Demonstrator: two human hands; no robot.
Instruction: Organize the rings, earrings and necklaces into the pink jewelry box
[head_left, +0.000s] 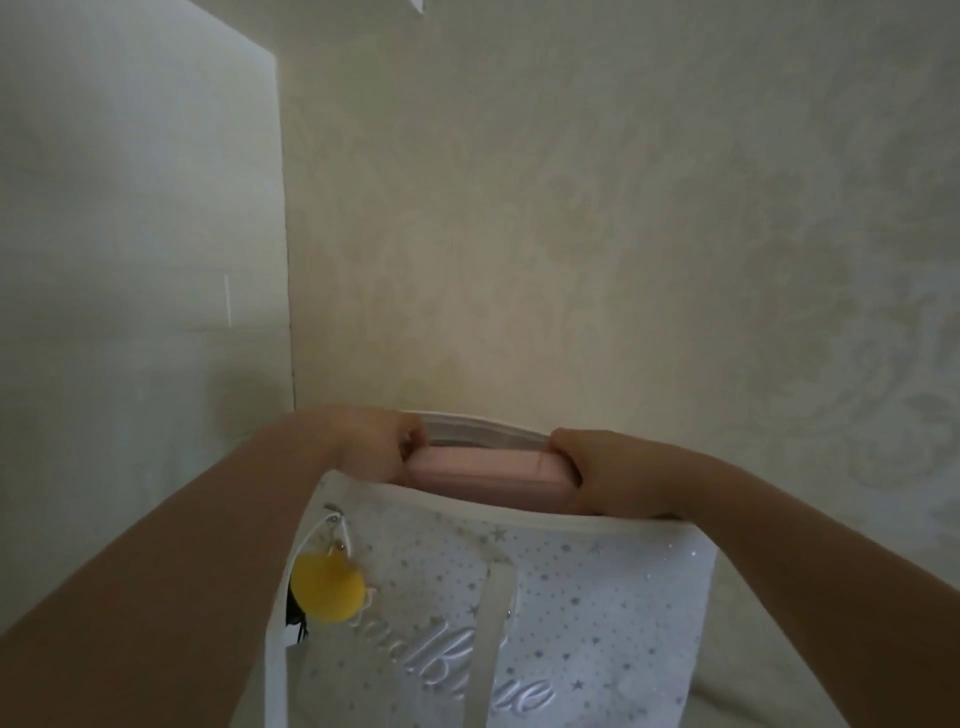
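Observation:
The pink jewelry box (480, 470) sits partly inside the open mouth of a white star-printed tote bag (597, 597), only its top and one long side showing. My left hand (376, 441) grips the box's left end and my right hand (584, 470) grips its right end, fingers curled around it. The box is closed. No rings, earrings or necklaces are visible.
A yellow pompom charm (327, 587) hangs from the bag's left corner. A white cabinet side (140, 234) stands at the left. A cream patterned wall (623, 234) rises right behind the bag.

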